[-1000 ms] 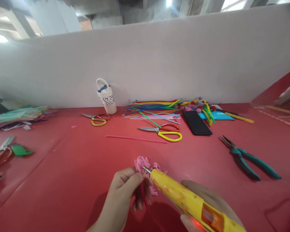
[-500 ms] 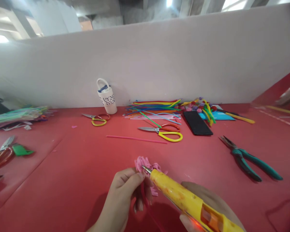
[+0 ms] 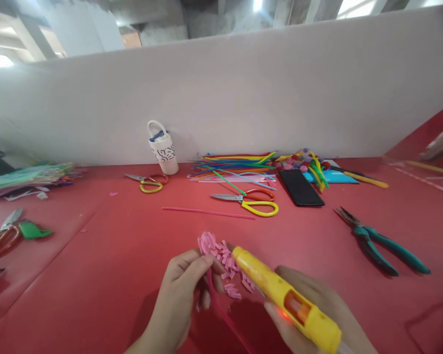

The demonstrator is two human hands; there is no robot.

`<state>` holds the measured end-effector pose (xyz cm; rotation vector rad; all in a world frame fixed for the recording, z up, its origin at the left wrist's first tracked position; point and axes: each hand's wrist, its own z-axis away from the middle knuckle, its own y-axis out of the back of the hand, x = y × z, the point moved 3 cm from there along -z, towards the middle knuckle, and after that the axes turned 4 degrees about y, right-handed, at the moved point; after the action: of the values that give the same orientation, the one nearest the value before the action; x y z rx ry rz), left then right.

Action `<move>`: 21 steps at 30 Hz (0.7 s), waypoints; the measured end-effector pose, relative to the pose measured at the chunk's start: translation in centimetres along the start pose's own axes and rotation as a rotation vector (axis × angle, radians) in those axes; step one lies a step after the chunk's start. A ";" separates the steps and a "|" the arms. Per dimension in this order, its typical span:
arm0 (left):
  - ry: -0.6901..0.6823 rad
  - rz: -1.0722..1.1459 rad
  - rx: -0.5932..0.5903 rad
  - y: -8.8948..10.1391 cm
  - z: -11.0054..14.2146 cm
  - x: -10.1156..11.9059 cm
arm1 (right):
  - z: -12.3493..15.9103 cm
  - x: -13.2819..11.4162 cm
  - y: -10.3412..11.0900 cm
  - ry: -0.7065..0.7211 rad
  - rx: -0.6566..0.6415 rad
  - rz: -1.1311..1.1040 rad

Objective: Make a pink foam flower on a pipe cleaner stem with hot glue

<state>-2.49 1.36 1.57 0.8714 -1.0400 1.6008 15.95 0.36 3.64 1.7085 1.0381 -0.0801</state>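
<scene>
Between the thumb and fingers of my left hand (image 3: 180,290) is a pink fringed flower (image 3: 207,243), a looped tuft. A darker pink strip (image 3: 221,312) runs down from the pinch toward me. My right hand (image 3: 313,300) is wrapped around a yellow glue gun (image 3: 269,278), its nozzle end pointing up and left toward the flower. A small red light glows near its grip. Several pink fringed pieces (image 3: 232,265) lie between the hands, just under the gun's front; whether they join the flower I cannot tell.
A pink stick (image 3: 208,212) and scissors (image 3: 251,201) lie ahead. Behind them are colored pipe cleaners (image 3: 236,167), a black phone (image 3: 301,188), more scissors (image 3: 146,182) and a white tumbler (image 3: 165,154). Green-handled pliers (image 3: 384,243) rest at right. A white partition (image 3: 221,98) stands behind.
The glue gun's tip has drawn back from the flower, toward the right. My left hand has shifted slightly left with the flower, and more of the pink fringed pieces show.
</scene>
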 end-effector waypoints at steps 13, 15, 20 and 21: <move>-0.013 -0.014 0.012 0.1 -0.4 -0.2 | -0.8 6.7 -0.5 -0.096 -0.274 0.547; -0.003 -0.032 0.000 0.1 -0.5 -0.3 | -1.3 5.0 -0.6 -0.012 -0.209 0.489; 0.005 -0.064 -0.030 -0.1 -1.0 -0.9 | -1.2 0.8 -4.2 0.334 -0.245 0.291; 0.003 -0.069 -0.030 -0.1 -1.0 -1.0 | -1.0 0.5 -5.0 0.366 -0.247 0.313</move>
<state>-2.20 1.98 0.34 0.8752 -1.0188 1.5248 12.50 1.63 0.06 1.6686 0.9805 0.5577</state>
